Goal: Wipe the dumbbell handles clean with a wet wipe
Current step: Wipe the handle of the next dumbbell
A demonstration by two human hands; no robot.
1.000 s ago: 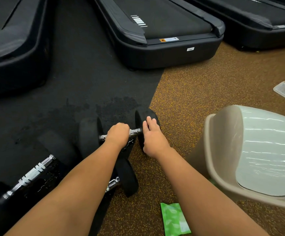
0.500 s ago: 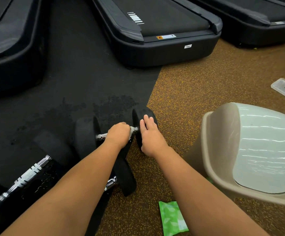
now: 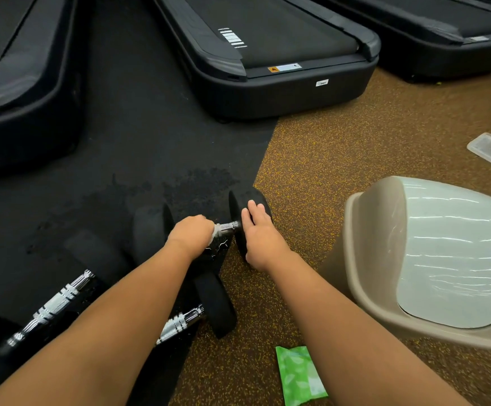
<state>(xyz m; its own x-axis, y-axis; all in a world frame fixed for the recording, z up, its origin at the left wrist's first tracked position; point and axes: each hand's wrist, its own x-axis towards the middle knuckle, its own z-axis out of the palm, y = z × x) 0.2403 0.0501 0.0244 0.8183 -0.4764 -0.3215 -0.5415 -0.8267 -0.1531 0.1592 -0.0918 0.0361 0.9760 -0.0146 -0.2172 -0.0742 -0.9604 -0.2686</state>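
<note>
Dumbbell (image 3: 237,205), on floor at mat edge: handle (image 3: 229,226) under wiping, wet wipe (image 3: 216,231) clenched round it by left hand (image 3: 193,232); end weight steadied by right hand (image 3: 260,238), fingers (image 3: 252,210) straight. Two nearer dumbbells (image 3: 53,306): state untold, judged possibly pending

Left hand (image 3: 191,232): bare. We see its back. The knuckles make one smooth, round bump.
Right hand (image 3: 260,238): bare. We see its back. The fingers (image 3: 253,209) look short and smooth, and the thumb (image 3: 249,256) shows on the near side.
Left arm (image 3: 106,326): bare from the wrist to the bottom edge. It is smooth and looks wider close to the camera.
Right arm (image 3: 341,326): bare from the wrist to the bottom edge. It is smooth and wide near the camera too.
Rest of the body: out of view.
</note>
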